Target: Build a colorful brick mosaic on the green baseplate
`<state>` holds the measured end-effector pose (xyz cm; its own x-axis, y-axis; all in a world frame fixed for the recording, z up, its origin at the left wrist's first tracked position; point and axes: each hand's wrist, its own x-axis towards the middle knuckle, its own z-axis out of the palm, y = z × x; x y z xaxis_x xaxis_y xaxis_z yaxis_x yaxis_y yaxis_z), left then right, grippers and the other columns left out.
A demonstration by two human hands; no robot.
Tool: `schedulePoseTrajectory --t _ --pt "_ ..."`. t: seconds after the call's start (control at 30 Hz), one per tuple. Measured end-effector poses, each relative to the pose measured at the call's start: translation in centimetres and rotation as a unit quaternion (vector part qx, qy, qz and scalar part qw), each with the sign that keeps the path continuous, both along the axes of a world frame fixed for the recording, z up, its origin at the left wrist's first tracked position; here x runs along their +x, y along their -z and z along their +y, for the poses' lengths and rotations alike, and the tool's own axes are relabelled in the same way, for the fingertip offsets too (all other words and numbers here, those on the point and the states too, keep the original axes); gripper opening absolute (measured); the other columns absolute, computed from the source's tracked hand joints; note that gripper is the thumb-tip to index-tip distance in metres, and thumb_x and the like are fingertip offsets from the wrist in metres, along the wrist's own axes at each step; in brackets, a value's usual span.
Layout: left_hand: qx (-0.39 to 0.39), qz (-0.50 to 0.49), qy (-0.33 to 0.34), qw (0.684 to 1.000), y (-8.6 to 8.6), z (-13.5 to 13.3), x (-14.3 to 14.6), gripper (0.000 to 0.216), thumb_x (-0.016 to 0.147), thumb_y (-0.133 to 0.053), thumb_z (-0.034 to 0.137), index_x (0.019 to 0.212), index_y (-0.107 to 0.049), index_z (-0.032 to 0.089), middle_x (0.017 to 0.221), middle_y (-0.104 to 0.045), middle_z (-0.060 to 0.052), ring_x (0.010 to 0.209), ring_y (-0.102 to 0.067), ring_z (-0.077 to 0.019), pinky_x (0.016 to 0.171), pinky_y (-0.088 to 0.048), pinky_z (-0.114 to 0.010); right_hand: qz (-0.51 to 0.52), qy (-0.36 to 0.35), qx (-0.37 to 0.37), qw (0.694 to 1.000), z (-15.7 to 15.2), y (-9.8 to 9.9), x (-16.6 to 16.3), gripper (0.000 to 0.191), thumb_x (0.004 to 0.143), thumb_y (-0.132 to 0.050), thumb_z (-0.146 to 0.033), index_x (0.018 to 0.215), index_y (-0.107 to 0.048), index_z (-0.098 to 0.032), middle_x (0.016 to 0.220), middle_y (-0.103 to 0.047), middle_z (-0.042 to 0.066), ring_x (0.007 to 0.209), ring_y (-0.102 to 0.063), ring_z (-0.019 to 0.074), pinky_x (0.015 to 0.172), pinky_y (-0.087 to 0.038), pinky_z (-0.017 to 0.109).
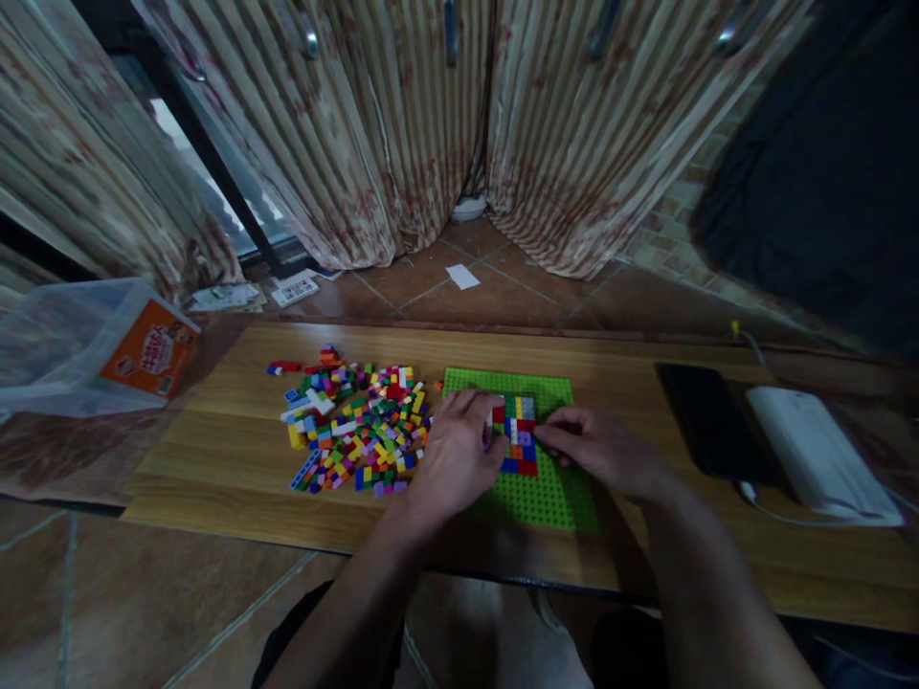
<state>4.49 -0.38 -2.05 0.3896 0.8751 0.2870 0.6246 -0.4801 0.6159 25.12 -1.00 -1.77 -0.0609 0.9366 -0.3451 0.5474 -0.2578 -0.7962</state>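
A green studded baseplate lies on the wooden table, and a block of coloured toy bricks is built up on its middle. My left hand curls over the left side of these bricks, fingers bent and thumb close to them. Its palm side is hidden, so I cannot make out what it holds. At the right edge of the built bricks, my right hand has thumb and index finger pinched together; anything between the fingertips is too small to name.
Loose toy bricks are heaped left of the baseplate. A black phone on a cable and a white power bank-like box lie at the right. A clear plastic bin stands beyond the table at far left. Curtains hang behind.
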Motion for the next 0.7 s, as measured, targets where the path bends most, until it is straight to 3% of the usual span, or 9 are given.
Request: schedulePoseTrajectory --t 0.23,0.43,0.7 --pt "-0.019 -0.035 -0.076 0.996 0.0 1.1 -1.8 0.043 0.075 -0.049 -0.001 0.113 -0.062 0.013 0.112 -0.064 -0.011 0.112 -0.057 -0.024 0.102 -0.048 -0.041 0.053 -0.032 0.068 0.996 -0.5 -0.2 -0.2 0.025 0.071 -0.07 -0.038 0.09 -0.071 -0.022 0.083 -0.07 0.002 0.076 -0.063 0.0174 0.071 -0.047 0.031" --pt "-0.043 -0.05 -0.106 0.992 -0.2 1.5 -2.2 0.043 0.074 -0.049 -0.001 0.111 -0.063 0.014 0.11 -0.064 -0.011 0.111 -0.059 -0.0243 0.099 -0.05 -0.04 -0.004 -0.059 0.105 0.993 -0.8 1.3 -0.8 0.022 0.074 -0.069 -0.028 0.095 -0.066 -0.024 0.077 -0.063 -0.002 0.07 -0.058 0.0151 0.065 -0.044 0.029" --pt "-0.057 -0.044 -0.103 0.992 -0.3 1.3 -2.2 0.042 0.076 -0.049 0.0 0.113 -0.063 0.014 0.108 -0.065 -0.01 0.106 -0.062 -0.0227 0.097 -0.052 -0.038 -0.032 -0.078 0.187 0.979 -1.2 1.1 -1.2 0.011 0.08 -0.064 -0.025 0.091 -0.068 -0.024 0.087 -0.063 0.001 0.075 -0.06 0.0159 0.07 -0.047 0.03"
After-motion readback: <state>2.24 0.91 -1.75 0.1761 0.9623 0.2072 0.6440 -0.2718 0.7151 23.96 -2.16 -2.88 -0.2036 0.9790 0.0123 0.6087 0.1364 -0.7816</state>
